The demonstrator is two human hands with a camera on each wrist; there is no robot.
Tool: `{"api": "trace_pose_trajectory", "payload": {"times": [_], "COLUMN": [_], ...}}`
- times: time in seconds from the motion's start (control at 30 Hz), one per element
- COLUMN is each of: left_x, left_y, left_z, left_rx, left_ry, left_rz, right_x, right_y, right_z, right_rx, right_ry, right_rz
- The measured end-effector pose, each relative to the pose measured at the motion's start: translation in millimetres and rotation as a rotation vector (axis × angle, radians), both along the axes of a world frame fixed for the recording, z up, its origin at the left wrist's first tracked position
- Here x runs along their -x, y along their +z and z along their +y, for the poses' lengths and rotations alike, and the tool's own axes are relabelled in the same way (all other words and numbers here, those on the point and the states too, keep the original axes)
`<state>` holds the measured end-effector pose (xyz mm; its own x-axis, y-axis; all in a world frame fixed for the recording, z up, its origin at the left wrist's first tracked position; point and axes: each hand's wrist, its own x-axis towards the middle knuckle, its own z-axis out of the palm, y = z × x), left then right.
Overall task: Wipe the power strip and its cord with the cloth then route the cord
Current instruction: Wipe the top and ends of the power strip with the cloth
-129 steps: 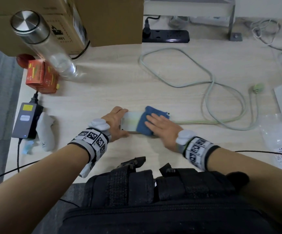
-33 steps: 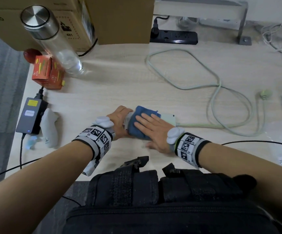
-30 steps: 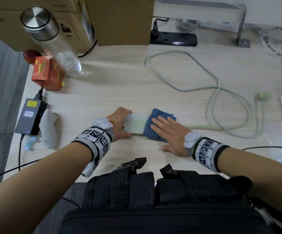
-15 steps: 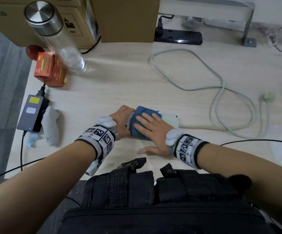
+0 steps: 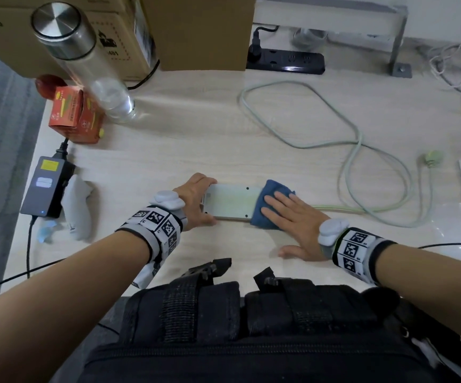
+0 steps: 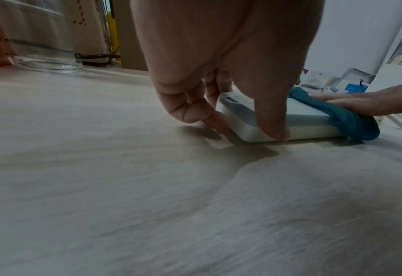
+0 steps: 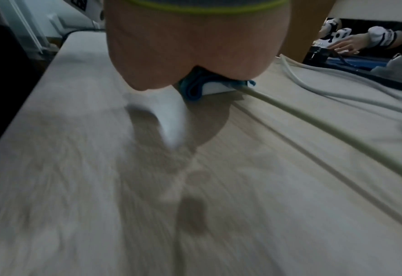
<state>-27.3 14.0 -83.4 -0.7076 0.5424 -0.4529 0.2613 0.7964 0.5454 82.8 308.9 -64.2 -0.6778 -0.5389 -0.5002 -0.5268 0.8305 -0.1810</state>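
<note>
A pale green power strip (image 5: 230,203) lies flat on the wooden desk, its plain back side up. My left hand (image 5: 196,200) grips its left end, thumb on the near edge and fingers on the far edge (image 6: 273,128). My right hand (image 5: 287,214) presses a blue cloth (image 5: 265,214) with straight fingers onto the strip's right end. The cloth (image 6: 351,121) drapes over that end. The strip's pale green cord (image 5: 362,150) runs right from it, loops across the desk and ends in a plug (image 5: 432,158). In the right wrist view the cord (image 7: 313,130) leaves the strip beside the cloth (image 7: 192,89).
A steel-capped glass bottle (image 5: 85,64), a red carton (image 5: 71,114) and cardboard boxes (image 5: 196,31) stand at the back left. A black power adapter (image 5: 46,186) and white controller (image 5: 77,205) lie at the left edge. A black power strip (image 5: 287,60) sits at the back.
My right hand has slid the cloth from the strip's left part to its right end, uncovering most of the strip. My left hand keeps its grip on the left end.
</note>
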Motion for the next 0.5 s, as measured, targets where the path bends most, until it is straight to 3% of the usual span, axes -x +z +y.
{"api": "trace_pose_trajectory", "payload": {"times": [0.3,0.4,0.5], "left_x": [0.3,-0.6,-2.8], "left_y": [3.0,5.4,3.1], "left_z": [4.8,6.5,3.4], "left_rx": [0.021,-0.007,-0.018], "left_ry": [0.007,0.011,0.016], "left_rz": [-0.021,-0.021,0.009], "right_x": [35.7,38.6,29.2], "right_y": [-11.5,-12.0,-10.1], "right_z": [-107.6,-103.3,-64.1], "right_rx": [0.148,0.140,0.098], "right_ry": [0.031,0.039,0.049], "right_rz": [0.096,0.101,0.088]}}
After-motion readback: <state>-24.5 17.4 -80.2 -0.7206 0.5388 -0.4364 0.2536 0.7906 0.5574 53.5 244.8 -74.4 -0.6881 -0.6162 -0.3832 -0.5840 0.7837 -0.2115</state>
